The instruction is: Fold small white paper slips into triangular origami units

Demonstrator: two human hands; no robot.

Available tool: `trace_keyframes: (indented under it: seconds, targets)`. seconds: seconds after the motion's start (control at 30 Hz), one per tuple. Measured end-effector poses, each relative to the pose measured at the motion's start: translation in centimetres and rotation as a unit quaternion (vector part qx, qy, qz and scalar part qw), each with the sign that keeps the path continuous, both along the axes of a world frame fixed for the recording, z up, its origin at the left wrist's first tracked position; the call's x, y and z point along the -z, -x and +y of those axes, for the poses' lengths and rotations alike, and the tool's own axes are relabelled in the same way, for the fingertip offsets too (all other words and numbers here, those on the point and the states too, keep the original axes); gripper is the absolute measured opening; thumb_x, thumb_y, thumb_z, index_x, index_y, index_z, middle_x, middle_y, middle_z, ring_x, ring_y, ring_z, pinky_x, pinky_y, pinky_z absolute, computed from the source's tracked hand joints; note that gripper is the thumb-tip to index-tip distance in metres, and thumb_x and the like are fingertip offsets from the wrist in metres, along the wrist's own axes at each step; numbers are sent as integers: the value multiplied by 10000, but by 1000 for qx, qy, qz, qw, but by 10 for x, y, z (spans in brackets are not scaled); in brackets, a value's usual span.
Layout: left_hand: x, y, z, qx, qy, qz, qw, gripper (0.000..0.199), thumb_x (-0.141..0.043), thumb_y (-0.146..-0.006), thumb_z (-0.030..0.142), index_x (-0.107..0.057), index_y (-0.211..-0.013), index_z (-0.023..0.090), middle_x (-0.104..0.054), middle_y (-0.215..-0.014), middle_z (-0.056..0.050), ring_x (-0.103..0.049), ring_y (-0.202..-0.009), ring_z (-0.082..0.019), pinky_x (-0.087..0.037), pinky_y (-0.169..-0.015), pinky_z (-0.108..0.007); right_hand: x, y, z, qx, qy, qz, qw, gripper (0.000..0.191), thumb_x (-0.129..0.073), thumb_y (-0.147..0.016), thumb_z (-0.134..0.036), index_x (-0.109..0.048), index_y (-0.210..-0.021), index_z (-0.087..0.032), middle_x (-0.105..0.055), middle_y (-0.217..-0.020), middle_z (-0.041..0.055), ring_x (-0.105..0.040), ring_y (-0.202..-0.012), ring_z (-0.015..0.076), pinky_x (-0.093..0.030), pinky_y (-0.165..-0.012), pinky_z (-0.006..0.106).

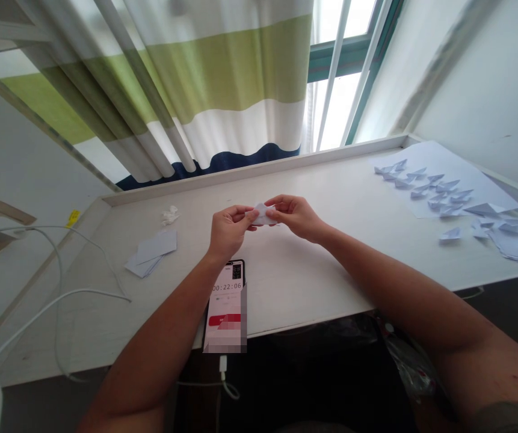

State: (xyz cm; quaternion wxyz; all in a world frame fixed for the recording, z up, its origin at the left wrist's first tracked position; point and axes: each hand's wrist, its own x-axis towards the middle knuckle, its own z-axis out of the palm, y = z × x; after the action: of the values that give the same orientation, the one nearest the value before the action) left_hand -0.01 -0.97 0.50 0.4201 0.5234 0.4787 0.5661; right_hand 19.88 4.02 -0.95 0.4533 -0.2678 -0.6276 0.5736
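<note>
My left hand (228, 229) and my right hand (297, 215) meet above the middle of a pale desk (313, 264). Between them they pinch a small folded piece of white paper (262, 214), each hand gripping one end. The paper is held a little above the desk surface. Most of its shape is hidden by my fingers.
Several folded paper pieces (439, 192) lie on white sheets (448, 162) at the far right. A small stack of paper squares (151, 252) sits left. A phone (226, 304) with a timer lies near the front edge, a cable (60, 300) at left. Curtain (195, 90) and window behind.
</note>
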Motion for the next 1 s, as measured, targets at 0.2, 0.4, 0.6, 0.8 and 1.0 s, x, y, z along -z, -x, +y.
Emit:
trace_keyframes:
  seconds: [0.2, 0.4, 0.6, 0.8, 1.0]
  targets:
    - [-4, 2, -1, 21, 6, 3, 1000, 537, -989, -717, 594, -781, -910, 139, -840, -817, -102, -830, -748, -249, -663, -686, -341, -5, -1, -2, -19, -5, 14, 1000, 462, -970, -759, -559, -784, -940, -177, -792, -858, 48, -744, -798, 190, -640, -794, 391]
    - [-3, 2, -1, 26, -22, 4, 999, 542, -961, -768, 587, -724, -1047, 188, -827, -796, -47, -816, -727, -227, -661, -695, -340, -8, -3, -5, -30, 0, 31, 999, 536, -975, -769, -566, -704, -1062, -207, -744, -740, -12, -741, -713, 184, -636, -735, 370]
    - [-4, 2, -1, 52, -66, 37, 996, 388, -929, -813, 532, -809, -988, 207, -831, -874, -39, -787, -814, -197, -653, -731, -325, -10, -2, -6, -18, -23, 38, 999, 480, -926, -811, -624, -690, -924, -221, -756, -792, -5, -741, -695, 164, -647, -736, 366]
    - [-6, 4, -3, 45, -46, 47, 997, 430, -995, -735, 354, -875, -1115, 191, -859, -1034, -85, -787, -879, -202, -653, -878, -372, -9, -2, -5, 2, -33, 20, 999, 488, -950, -756, -629, -818, -987, -220, -796, -889, 26, -750, -807, 184, -662, -851, 413]
    - [-4, 5, -2, 18, -53, 62, 997, 390, -984, -750, 354, -890, -1096, 201, -866, -1059, -96, -798, -905, -228, -653, -928, -415, -5, -2, -5, 42, -68, -7, 997, 415, -952, -767, -571, -860, -995, -236, -828, -1016, 56, -749, -912, 212, -654, -882, 432]
